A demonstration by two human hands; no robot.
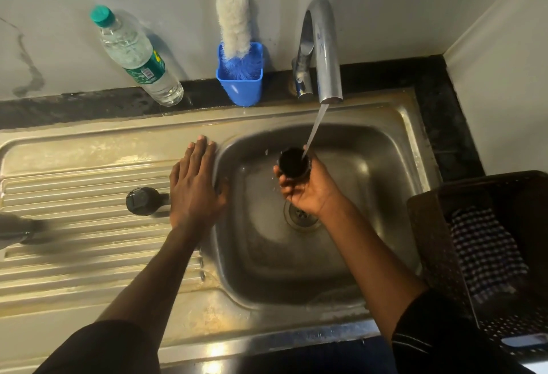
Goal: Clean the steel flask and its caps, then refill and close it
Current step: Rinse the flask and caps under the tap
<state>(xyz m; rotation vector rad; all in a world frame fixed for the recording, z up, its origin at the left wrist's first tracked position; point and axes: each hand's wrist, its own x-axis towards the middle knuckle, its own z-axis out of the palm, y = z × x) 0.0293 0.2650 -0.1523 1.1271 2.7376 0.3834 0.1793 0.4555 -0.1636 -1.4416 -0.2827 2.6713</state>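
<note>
We see the right hand [302, 188] holding a small dark cup cap [294, 162] over the sink [326, 255], its mouth turned up under the stream of water [314, 127] that falls from the tap [321, 47]. The fingers [283, 179] of this hand are curled round the cap's side and grasp it from below. The left hand [194, 184] lies flat on the edge between the draining board [74, 255] and the sink; its fingers are straight and released, holding nothing. Just beside it on the board stands a second dark cap [141, 201], which looks like the stopper. At the far left edge we see a blurred grey body [14, 230]; we think it is the steel flask lying on the board, but we cannot tell for sure.

We judge the cup cap to be light and stiff, and not fragile. It is wet, so its smooth wall will be slippery, and the water filling it adds some weight and push. A hold round the side wall, with the thumb opposite the fingers, seems safest. The stopper probably has a ribbed or shaped top that gives a better hold. The flask should be heavier and smooth, so we would take it round the middle of the body with the whole hand.
</note>
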